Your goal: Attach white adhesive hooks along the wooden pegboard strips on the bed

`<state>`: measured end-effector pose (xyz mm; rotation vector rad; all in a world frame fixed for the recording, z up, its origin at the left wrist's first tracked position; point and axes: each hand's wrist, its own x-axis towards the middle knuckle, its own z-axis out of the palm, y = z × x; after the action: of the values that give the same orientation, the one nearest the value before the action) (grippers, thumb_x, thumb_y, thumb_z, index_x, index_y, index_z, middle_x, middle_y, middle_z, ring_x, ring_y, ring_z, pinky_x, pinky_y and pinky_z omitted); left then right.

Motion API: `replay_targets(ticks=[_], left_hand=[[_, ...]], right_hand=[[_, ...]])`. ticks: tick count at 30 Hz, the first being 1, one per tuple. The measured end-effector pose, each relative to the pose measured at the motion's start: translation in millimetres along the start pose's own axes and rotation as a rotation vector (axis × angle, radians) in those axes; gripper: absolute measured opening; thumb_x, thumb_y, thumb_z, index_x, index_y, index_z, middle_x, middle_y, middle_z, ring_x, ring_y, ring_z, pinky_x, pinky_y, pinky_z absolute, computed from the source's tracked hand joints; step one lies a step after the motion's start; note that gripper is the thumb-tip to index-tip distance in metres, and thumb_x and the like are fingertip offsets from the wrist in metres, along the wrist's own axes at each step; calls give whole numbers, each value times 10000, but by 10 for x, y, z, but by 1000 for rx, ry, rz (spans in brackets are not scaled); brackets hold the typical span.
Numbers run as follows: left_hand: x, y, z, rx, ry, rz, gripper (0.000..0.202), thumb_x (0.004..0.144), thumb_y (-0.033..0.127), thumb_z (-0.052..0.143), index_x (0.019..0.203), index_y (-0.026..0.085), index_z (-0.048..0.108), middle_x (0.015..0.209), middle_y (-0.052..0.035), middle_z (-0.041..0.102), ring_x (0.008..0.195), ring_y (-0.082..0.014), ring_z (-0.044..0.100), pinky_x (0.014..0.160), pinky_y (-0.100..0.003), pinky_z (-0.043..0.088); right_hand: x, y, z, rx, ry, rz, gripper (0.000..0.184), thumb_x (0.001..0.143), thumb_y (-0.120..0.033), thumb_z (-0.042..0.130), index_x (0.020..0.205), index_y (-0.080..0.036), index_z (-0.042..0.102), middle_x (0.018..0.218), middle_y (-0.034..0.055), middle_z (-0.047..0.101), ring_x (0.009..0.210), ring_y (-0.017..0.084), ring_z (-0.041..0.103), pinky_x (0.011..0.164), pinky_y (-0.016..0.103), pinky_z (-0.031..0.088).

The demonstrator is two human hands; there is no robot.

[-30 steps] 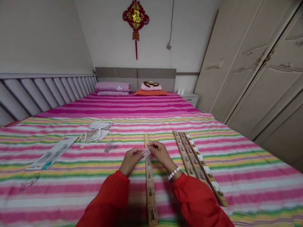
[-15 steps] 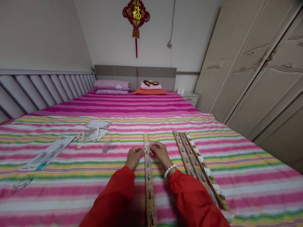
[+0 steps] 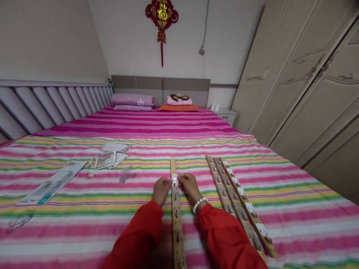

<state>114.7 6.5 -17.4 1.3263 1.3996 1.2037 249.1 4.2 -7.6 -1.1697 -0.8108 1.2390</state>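
A long wooden strip (image 3: 176, 220) with several metal hooks lies lengthwise on the striped bed between my red sleeves. My left hand (image 3: 160, 189) and my right hand (image 3: 189, 185) meet over the strip near its far end. Both pinch a small round clear hook pad (image 3: 174, 179) and hold it against the wood. A white bead bracelet sits on my right wrist.
Three more wooden strips (image 3: 238, 198) with hooks and white pads lie side by side to the right. To the left are a flat package card (image 3: 53, 182), opened packaging (image 3: 110, 157), a clear scrap (image 3: 126, 175) and a wire piece (image 3: 18, 221). A wardrobe (image 3: 308, 82) stands along the right.
Both hands moved down and together onto the strip, bringing the small clear pad from above the strip to lie against it. The view shifted slightly.
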Motion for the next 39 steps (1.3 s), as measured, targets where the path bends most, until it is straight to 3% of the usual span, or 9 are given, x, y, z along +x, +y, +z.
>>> replay_targets(ticks=[19,24,28,35,39], left_hand=[[7,-147,31,-39,56,-57,188,557,310,675,662,173,601,599,3,612,598,-146,577,617,-270,452],[21,-144,30,-70,74,-84,205,530,245,724,650,172,575,564,29,577,565,-126,556,586,-252,446],[39,-125,26,-77,85,-135,244,492,181,747,631,178,546,528,52,552,533,-111,542,560,-232,430],[132,-155,-6,-72,-9,-205,265,455,167,738,594,182,513,481,73,526,498,-95,519,508,-209,381],[200,-189,-32,-48,-77,-245,298,425,188,757,569,187,495,423,84,478,431,-86,471,441,-204,318]], right_hand=[[9,87,0,-63,8,1,152,544,-300,661,596,-177,591,401,-62,500,392,93,424,393,214,292],[50,121,15,-102,24,41,121,555,-255,645,613,-185,564,404,-66,513,379,87,431,384,203,311],[113,99,22,-176,21,113,164,587,-220,644,523,-203,494,329,-70,461,318,81,393,341,197,274],[268,-62,37,-352,-40,282,339,602,-146,682,356,-204,455,244,-32,406,248,82,340,286,212,186],[367,-59,73,-438,-42,303,352,584,-141,723,345,-202,472,238,-22,410,248,89,339,283,226,182]])
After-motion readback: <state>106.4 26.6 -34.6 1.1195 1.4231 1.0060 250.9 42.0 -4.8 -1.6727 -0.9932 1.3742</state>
